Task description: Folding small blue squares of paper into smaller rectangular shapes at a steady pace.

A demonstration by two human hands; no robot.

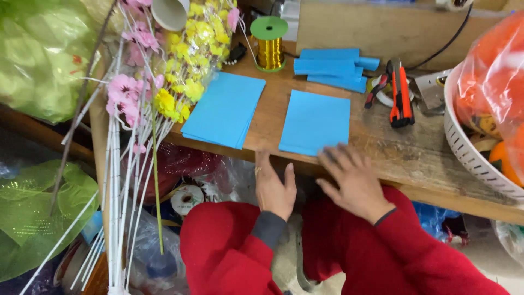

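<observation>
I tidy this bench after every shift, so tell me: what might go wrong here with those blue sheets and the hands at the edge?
The near blue sheet stack overhangs the wooden table edge where the right hand touches it; a nudge might tip sheets off. The left hand sits at the same edge. The orange utility knife lies close beside the paper; whether its blade is out cannot be told.

Your right hand [356,183] is smeared by motion, so you cannot tell whether its fingertips press the near blue sheet [315,122] or hover just above it. Your left hand [274,188] rests at the surface [398,155] edge, its fingertips blurred. The basket [470,155] and the orange bag [494,82] run off the right edge. The paper cup [170,12] is cut by the top edge, and the flower stems [117,218] leave at the bottom.
</observation>
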